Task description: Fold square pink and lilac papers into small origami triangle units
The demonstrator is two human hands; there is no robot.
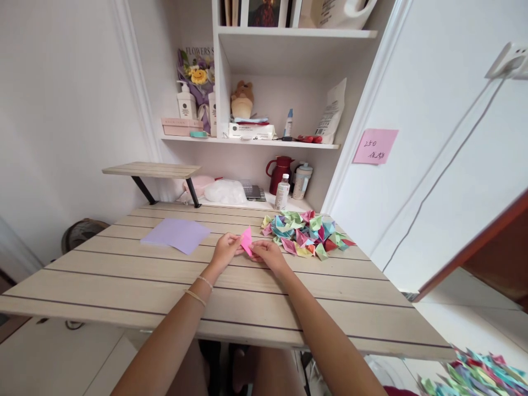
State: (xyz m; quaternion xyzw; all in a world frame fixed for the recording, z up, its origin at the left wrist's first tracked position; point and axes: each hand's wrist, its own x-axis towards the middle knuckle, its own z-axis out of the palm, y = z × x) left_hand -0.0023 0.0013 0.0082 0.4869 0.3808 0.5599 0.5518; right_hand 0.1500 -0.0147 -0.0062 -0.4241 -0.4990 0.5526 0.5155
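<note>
Nearest the lens, two bare forearms stretching forward over the near edge of a pale slatted wooden table [124, 280], with thin bracelets [200, 290] around the left wrist. Farther out, left hand [225, 250] and right hand [268, 254] close together near the middle of the tabletop, fingers curled, fingertips of each closed in a pinch on one small folded pink paper [246, 241]. Held between the two hands, tilted up on edge, low over the wood; whether touching the surface, cannot tell. Left of the hands and apart from them, flat purple sheets [176, 234] lying loosely stacked. Just beyond the right hand, near but not touching, a heap of folded pieces [305, 234] in green, blue, pink, yellow and red. Off the table at the lower right corner of the view, a second heap [482, 377] of the same mixed colours, partly cut off. Behind the table, a small raised shelf [150, 169] on black legs at the left, a red jug [280, 173] and a clear bottle [282, 192] side by side in the alcove. On the white wall to the right, a pink sticky note [374, 146] with handwriting.
</note>
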